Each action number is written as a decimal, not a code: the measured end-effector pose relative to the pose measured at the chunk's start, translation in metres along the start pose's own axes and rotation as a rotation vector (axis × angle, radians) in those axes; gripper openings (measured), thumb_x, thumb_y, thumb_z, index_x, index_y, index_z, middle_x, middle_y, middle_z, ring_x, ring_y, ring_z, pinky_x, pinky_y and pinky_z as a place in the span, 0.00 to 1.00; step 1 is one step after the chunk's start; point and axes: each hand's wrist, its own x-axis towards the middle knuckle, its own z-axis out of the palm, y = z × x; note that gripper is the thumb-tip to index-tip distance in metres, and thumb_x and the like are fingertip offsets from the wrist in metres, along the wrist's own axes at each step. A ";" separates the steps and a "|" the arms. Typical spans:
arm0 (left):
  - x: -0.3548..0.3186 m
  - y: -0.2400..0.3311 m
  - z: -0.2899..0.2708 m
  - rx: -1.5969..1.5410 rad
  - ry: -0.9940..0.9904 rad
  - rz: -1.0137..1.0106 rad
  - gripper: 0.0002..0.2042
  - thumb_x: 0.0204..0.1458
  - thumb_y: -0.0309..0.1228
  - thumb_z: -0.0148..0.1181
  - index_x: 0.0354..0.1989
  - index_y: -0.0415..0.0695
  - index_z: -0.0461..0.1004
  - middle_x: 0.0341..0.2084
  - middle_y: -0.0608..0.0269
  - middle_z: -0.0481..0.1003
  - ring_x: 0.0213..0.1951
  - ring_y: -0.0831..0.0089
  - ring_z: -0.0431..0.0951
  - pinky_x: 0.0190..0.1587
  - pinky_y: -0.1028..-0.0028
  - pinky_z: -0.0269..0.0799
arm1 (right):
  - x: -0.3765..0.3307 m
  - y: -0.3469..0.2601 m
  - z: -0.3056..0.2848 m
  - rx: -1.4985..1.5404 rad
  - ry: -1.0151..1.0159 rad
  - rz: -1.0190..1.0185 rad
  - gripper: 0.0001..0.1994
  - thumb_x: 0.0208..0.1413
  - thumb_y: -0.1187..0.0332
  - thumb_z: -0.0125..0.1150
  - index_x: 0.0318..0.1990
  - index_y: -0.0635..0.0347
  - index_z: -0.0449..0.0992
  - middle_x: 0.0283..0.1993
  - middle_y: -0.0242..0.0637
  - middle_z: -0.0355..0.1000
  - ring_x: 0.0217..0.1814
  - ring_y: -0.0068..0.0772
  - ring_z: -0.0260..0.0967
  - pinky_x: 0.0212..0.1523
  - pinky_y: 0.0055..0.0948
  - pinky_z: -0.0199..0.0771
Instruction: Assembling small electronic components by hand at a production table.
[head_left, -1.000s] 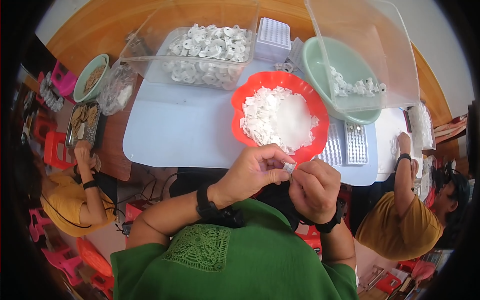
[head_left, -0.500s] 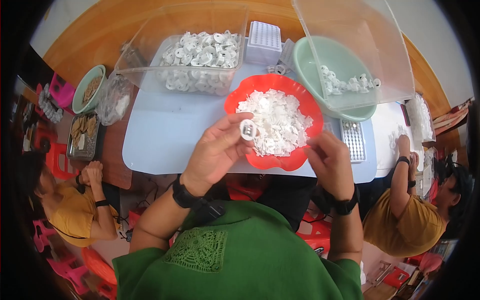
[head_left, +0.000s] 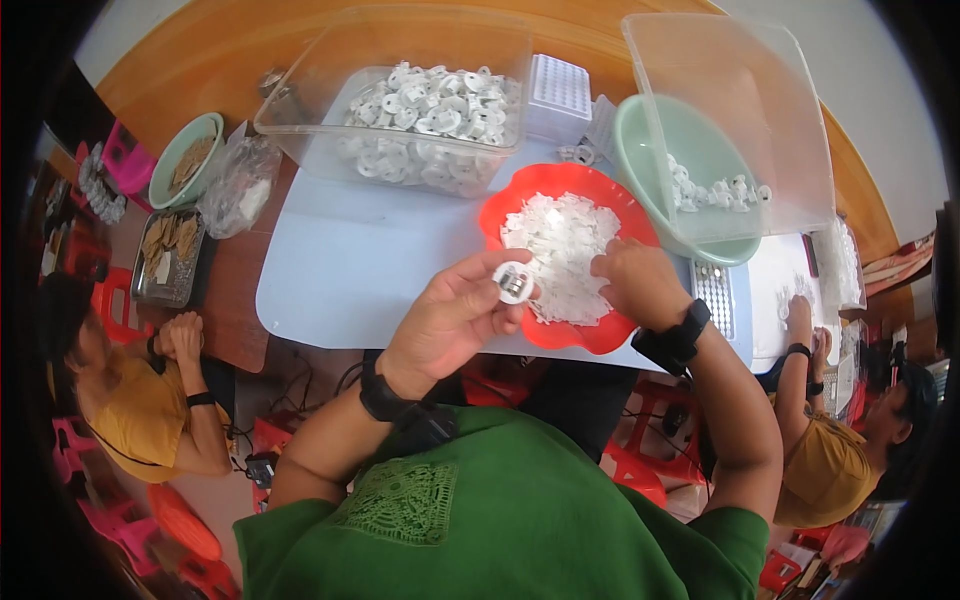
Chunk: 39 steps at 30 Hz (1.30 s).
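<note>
A small round white plastic fitting (head_left: 514, 284) with metal contacts in its middle is pinched between the thumb and fingers of my left hand (head_left: 447, 318), just over the near left rim of a red scalloped bowl (head_left: 632, 190). Flat white plastic pieces (head_left: 562, 232) fill that bowl. My right hand (head_left: 645, 285) reaches over the bowl's right side, its bent fingers down at the pieces. Those fingers are drawn together, and whatever is between their tips is hidden.
Behind the bowl stands a clear bin (head_left: 400, 172) of round white fittings. A green basin (head_left: 630, 150) with several fittings sits right, a clear container (head_left: 740, 70) tilted over it. Trays of small metal parts (head_left: 712, 290) lie below. Co-workers (head_left: 150, 410) sit at both sides.
My right hand has moved from beside the bowl's right rim up and inward, onto the white pieces. My left hand keeps its hold on the fitting. The whole view has shifted slightly.
</note>
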 end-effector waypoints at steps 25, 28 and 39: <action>0.009 -0.016 0.020 0.020 -0.055 -0.111 0.16 0.60 0.30 0.50 0.55 0.36 0.65 0.46 0.48 0.73 0.35 0.76 0.74 0.38 0.77 0.73 | -0.060 -0.057 -0.028 1.586 0.494 0.267 0.08 0.52 0.83 0.53 0.39 0.68 0.73 0.26 0.33 0.71 0.22 0.19 0.67 0.23 0.18 0.68; 0.012 -0.015 0.028 0.023 -0.022 -0.147 0.16 0.60 0.28 0.49 0.55 0.34 0.65 0.46 0.48 0.73 0.35 0.76 0.74 0.38 0.76 0.73 | -0.067 -0.059 -0.022 1.568 0.532 0.241 0.08 0.53 0.83 0.52 0.40 0.69 0.73 0.26 0.33 0.71 0.22 0.19 0.66 0.24 0.19 0.68; 0.017 -0.023 0.040 0.364 0.091 -0.140 0.14 0.59 0.27 0.49 0.48 0.32 0.72 0.42 0.54 0.75 0.32 0.80 0.74 0.35 0.80 0.73 | -0.072 -0.066 -0.010 1.741 0.586 0.176 0.12 0.49 0.86 0.56 0.43 0.72 0.72 0.33 0.37 0.70 0.32 0.23 0.71 0.32 0.22 0.74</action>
